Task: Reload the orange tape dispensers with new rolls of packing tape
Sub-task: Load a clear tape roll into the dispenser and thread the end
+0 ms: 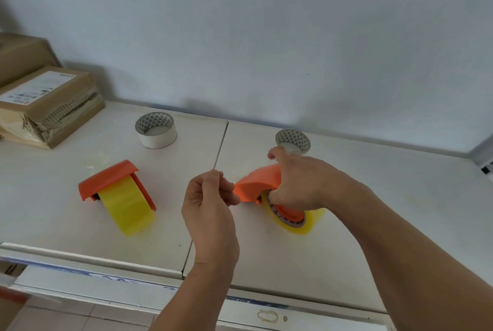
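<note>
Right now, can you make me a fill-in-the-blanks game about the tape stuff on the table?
1. The right hand grips an orange dispenser loaded with a ____ tape roll.
2. The number of empty cores, far left core and far right core, is ____.
3. The other dispenser sits to the ____ of the left hand.
4. The cardboard parcel lies at the table's far ____ corner.

Missing words: yellow; two; left; left

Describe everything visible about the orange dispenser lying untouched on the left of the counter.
The left dispenser is glossy orange plastic, with a curved hood over a flat side plate. A roll of translucent yellow tape is mounted in it, the roll's lower edge resting on the white counter. It sits tilted, hood toward the wall. Neither hand touches it; it lies apart from the empty core behind it.
</note>
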The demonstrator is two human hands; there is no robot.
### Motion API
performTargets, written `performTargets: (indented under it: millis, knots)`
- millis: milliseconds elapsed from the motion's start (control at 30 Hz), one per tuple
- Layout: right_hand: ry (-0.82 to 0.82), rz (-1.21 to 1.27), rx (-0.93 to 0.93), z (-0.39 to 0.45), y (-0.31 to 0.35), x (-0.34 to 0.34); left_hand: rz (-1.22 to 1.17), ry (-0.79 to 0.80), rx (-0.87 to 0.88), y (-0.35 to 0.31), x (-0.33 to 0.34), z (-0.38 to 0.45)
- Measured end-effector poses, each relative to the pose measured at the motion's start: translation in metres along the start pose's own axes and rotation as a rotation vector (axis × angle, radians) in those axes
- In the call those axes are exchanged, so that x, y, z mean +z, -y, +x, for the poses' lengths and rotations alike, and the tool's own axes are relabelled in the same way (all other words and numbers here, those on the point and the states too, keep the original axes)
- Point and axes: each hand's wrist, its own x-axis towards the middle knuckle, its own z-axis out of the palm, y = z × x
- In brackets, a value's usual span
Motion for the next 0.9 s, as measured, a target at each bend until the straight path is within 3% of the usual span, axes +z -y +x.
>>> performTargets:
  millis: [300, 900]
  knots:
    - [0.157, -0.267, -0.022, 0.007, 0.012, -0.003, -0.067, -0.01, -0.033, 0.001, 0.003, 0.008]
    - [0.262, -0.404, -0.042, 0.011, 0.026, -0.012, -0.125, -0.006, -0.079, -0.002, 0.013, 0.017]
